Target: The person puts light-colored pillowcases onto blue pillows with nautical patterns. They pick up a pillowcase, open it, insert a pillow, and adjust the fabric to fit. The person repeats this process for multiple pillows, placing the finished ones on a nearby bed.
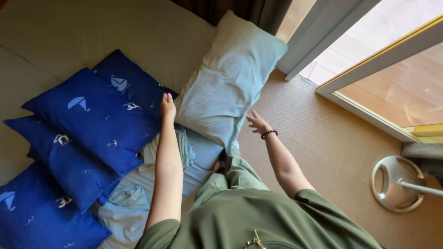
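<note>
Head view: pale blue pillow [228, 78] between open left hand [168, 107], open right hand [256, 121].

Place: a home, I'd say a bedroom or lounging corner beside a glass door.
Bedding: I see a pale blue pillow [228, 78] and a row of dark blue cushions [92, 122] with small nautical prints, lying on a beige mattress [69, 32].
Linen: crumpled light blue sheets [124, 210] lie at the cushions' edge.
Floor: beige carpet [323, 143] runs to a white door frame [318, 37], with wooden decking [406, 92] outside.
Extras: a dark curtain [240, 9] hangs by the frame; a fan base [392, 182] stands on the carpet.
</note>
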